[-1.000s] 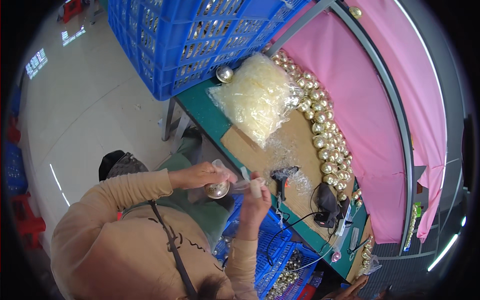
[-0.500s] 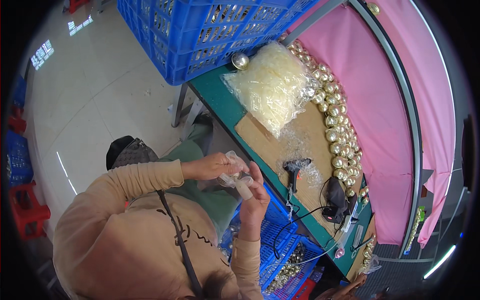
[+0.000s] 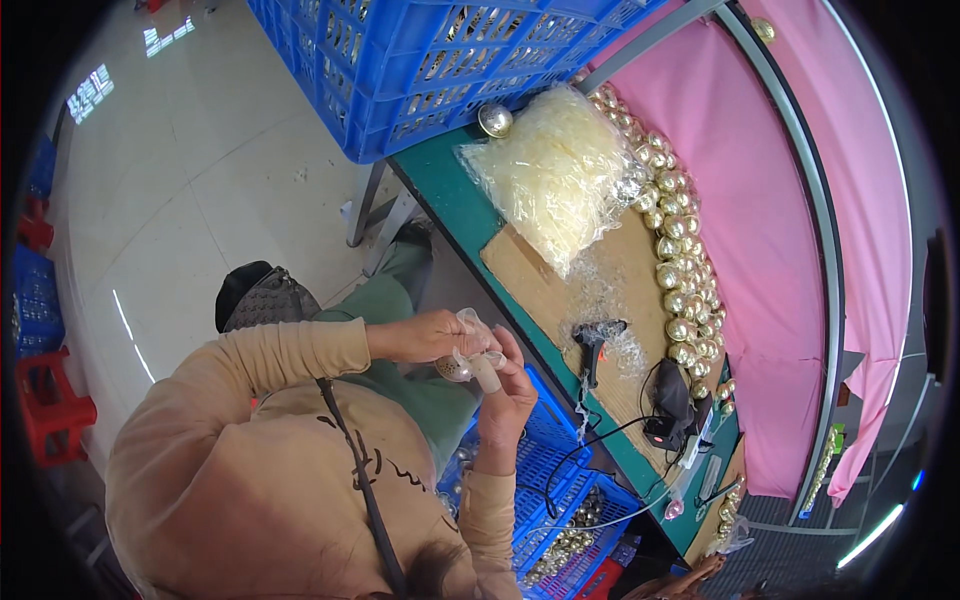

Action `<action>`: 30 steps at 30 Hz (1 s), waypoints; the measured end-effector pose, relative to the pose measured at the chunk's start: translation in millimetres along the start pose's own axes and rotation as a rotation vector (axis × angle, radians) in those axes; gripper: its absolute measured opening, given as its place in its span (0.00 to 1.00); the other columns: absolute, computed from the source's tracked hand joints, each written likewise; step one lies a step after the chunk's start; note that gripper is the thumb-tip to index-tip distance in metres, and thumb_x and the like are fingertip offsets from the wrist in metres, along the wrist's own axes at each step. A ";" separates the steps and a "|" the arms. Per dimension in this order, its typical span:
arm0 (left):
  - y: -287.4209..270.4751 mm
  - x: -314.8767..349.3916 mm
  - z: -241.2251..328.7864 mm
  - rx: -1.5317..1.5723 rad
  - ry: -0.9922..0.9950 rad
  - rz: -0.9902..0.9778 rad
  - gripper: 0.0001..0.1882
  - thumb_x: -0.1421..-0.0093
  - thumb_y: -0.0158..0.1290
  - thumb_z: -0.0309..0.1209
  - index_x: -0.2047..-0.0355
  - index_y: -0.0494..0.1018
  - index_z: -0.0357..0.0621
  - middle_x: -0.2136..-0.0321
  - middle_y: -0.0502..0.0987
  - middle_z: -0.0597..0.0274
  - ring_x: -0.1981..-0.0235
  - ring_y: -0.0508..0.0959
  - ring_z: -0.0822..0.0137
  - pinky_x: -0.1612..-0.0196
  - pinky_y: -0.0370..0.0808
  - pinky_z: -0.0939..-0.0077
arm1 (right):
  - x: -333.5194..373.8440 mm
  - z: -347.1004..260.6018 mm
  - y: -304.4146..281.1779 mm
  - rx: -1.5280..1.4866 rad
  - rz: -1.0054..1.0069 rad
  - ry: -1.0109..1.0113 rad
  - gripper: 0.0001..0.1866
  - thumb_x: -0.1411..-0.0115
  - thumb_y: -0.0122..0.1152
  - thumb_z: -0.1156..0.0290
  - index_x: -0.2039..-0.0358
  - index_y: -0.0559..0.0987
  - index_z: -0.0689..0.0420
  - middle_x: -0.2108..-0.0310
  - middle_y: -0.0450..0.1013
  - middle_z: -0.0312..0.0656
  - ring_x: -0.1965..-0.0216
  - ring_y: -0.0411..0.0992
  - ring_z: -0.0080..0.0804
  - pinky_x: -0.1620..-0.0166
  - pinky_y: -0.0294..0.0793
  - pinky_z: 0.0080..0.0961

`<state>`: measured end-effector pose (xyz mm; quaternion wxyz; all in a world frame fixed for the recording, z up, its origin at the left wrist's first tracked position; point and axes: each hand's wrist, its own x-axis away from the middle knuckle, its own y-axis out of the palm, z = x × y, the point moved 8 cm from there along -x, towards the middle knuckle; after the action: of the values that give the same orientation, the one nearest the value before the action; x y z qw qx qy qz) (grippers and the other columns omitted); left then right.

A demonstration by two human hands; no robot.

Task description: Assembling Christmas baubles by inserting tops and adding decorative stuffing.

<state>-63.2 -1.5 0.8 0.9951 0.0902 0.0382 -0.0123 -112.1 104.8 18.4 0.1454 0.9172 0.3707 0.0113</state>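
A red stool [image 3: 58, 408] stands between eight and nine o'clock, while a large blue crate [image 3: 385, 75] sits toward eleven, on the end of a green worktop [image 3: 445, 190]. Near the centre, over a person's lap, the left hand [image 3: 437, 337] has its fingers closed on a silvery bauble [image 3: 452, 369], held at the hand's six o'clock. A clear plastic piece [image 3: 490, 357] is pinched in the curled fingers of the right hand [image 3: 512, 395], at the bauble's three o'clock. Off the worktop's edge, the smooth ball could slip if the left fingers loosen, perhaps dropping toward the lower blue crates [image 3: 540, 440] at five; the thin plastic might crumple if pinched too hard. A pale plastic packet [image 3: 555, 165] lies at one o'clock, a black gun-shaped tool [image 3: 592, 355] toward four; its trailing surroundings could snag a sleeve. Gold baubles [image 3: 680, 270], heaped at three, might roll if knocked.
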 end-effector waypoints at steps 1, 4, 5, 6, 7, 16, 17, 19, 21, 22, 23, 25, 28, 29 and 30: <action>2.1 0.8 -1.6 0.034 -0.045 -0.026 0.19 0.35 0.41 0.40 0.55 0.72 0.38 0.57 0.71 0.62 0.55 0.68 0.70 0.51 0.63 0.75 | 0.5 -0.6 2.1 0.001 0.000 0.001 0.10 0.51 0.60 0.84 0.66 0.78 0.61 0.45 0.61 0.47 0.46 0.63 0.38 0.44 0.62 0.35; 0.9 2.8 -4.5 0.044 -0.069 -0.009 0.20 0.34 0.40 0.41 0.55 0.72 0.39 0.58 0.72 0.63 0.56 0.68 0.71 0.51 0.63 0.76 | 1.3 -3.9 6.4 0.056 0.037 -0.027 0.08 0.51 0.60 0.85 0.69 0.78 0.61 0.47 0.64 0.48 0.46 0.64 0.36 0.44 0.62 0.33; 1.0 3.1 -4.9 0.044 -0.069 -0.009 0.20 0.34 0.40 0.41 0.55 0.72 0.39 0.58 0.72 0.63 0.56 0.68 0.71 0.51 0.63 0.76 | 2.0 -6.1 7.0 0.099 0.027 -0.070 0.08 0.51 0.60 0.85 0.69 0.78 0.61 0.48 0.65 0.48 0.47 0.64 0.36 0.45 0.63 0.33; 2.1 3.4 -4.7 0.064 -0.061 -0.022 0.20 0.35 0.40 0.42 0.55 0.72 0.40 0.58 0.72 0.63 0.56 0.68 0.72 0.51 0.64 0.77 | 3.0 -8.1 7.7 0.141 0.017 -0.114 0.07 0.50 0.60 0.84 0.69 0.78 0.61 0.48 0.65 0.49 0.48 0.65 0.36 0.46 0.64 0.33; 3.3 3.6 -4.2 0.084 -0.054 -0.035 0.21 0.35 0.40 0.43 0.55 0.72 0.40 0.58 0.72 0.64 0.57 0.69 0.72 0.51 0.64 0.77 | 4.2 -6.3 7.3 0.141 0.017 -0.114 0.07 0.50 0.60 0.84 0.69 0.78 0.61 0.48 0.65 0.49 0.48 0.65 0.36 0.46 0.64 0.33; 8.4 9.0 1.8 0.123 -0.108 -0.165 0.23 0.41 0.48 0.41 0.51 0.68 0.38 0.57 0.72 0.61 0.56 0.70 0.71 0.53 0.66 0.77 | 12.5 -4.2 3.3 0.275 0.035 -0.178 0.07 0.48 0.60 0.82 0.67 0.76 0.62 0.51 0.67 0.48 0.50 0.67 0.35 0.48 0.66 0.31; 7.8 9.5 3.0 0.123 -0.110 -0.165 0.23 0.41 0.48 0.41 0.51 0.68 0.38 0.57 0.72 0.61 0.56 0.70 0.71 0.53 0.66 0.77 | 13.6 -5.4 4.6 0.310 0.031 -0.203 0.07 0.48 0.59 0.82 0.67 0.76 0.62 0.51 0.67 0.48 0.50 0.67 0.35 0.48 0.66 0.31; 8.5 11.3 5.2 0.096 -0.106 -0.190 0.24 0.45 0.49 0.38 0.50 0.68 0.38 0.57 0.72 0.61 0.56 0.70 0.71 0.54 0.67 0.77 | 15.4 -6.4 5.7 0.344 0.027 -0.227 0.06 0.47 0.59 0.82 0.67 0.76 0.62 0.51 0.67 0.48 0.51 0.67 0.35 0.48 0.66 0.31; 10.0 12.7 9.6 0.107 -0.136 -0.190 0.25 0.46 0.49 0.37 0.49 0.67 0.38 0.60 0.73 0.61 0.60 0.72 0.72 0.56 0.68 0.78 | 17.1 -7.3 5.5 0.390 0.024 -0.254 0.07 0.47 0.59 0.81 0.66 0.75 0.62 0.51 0.67 0.48 0.51 0.67 0.34 0.48 0.65 0.31; 10.3 13.2 9.6 0.118 -0.164 -0.188 0.26 0.48 0.49 0.37 0.49 0.67 0.37 0.64 0.73 0.61 0.63 0.73 0.73 0.59 0.69 0.80 | 18.2 -7.3 5.0 0.390 0.025 -0.253 0.07 0.47 0.59 0.81 0.66 0.75 0.62 0.51 0.67 0.48 0.51 0.67 0.34 0.48 0.65 0.31; 8.5 12.9 10.3 0.117 -0.165 -0.189 0.26 0.48 0.49 0.37 0.49 0.67 0.37 0.64 0.73 0.61 0.63 0.73 0.73 0.59 0.69 0.80 | 19.7 -8.5 5.0 0.391 0.029 -0.259 0.07 0.46 0.59 0.81 0.66 0.75 0.62 0.51 0.67 0.48 0.51 0.67 0.34 0.47 0.65 0.31; 11.1 15.8 6.2 0.089 -0.228 -0.286 0.24 0.45 0.50 0.32 0.47 0.65 0.40 0.56 0.72 0.61 0.57 0.71 0.72 0.54 0.68 0.77 | 21.4 -8.8 5.5 0.391 0.035 -0.265 0.07 0.46 0.58 0.81 0.65 0.75 0.62 0.50 0.67 0.48 0.51 0.67 0.34 0.47 0.65 0.31; 9.1 16.4 4.9 0.037 -0.182 -0.252 0.25 0.45 0.50 0.29 0.45 0.64 0.41 0.54 0.72 0.62 0.56 0.70 0.73 0.52 0.67 0.78 | 25.3 -9.9 8.3 0.363 0.048 -0.293 0.11 0.46 0.58 0.80 0.60 0.72 0.63 0.51 0.67 0.49 0.51 0.67 0.34 0.47 0.65 0.30; 8.8 16.1 4.1 0.038 -0.182 -0.252 0.25 0.45 0.50 0.29 0.45 0.64 0.41 0.54 0.72 0.62 0.56 0.70 0.73 0.52 0.67 0.78 | 26.3 -8.0 7.6 0.338 0.087 -0.253 0.15 0.45 0.58 0.79 0.57 0.70 0.63 0.51 0.66 0.49 0.51 0.67 0.34 0.47 0.65 0.29; 8.8 15.8 4.3 0.015 -0.172 -0.264 0.26 0.45 0.50 0.29 0.45 0.64 0.41 0.53 0.71 0.62 0.55 0.70 0.73 0.51 0.66 0.78 | 27.2 -5.9 6.8 0.314 0.126 -0.212 0.18 0.45 0.57 0.79 0.53 0.68 0.63 0.51 0.66 0.50 0.51 0.66 0.34 0.47 0.64 0.29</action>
<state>-46.9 6.1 5.3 0.9837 0.0904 -0.0358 -0.1511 -88.5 120.3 23.5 0.0379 0.9460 0.2926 -0.1341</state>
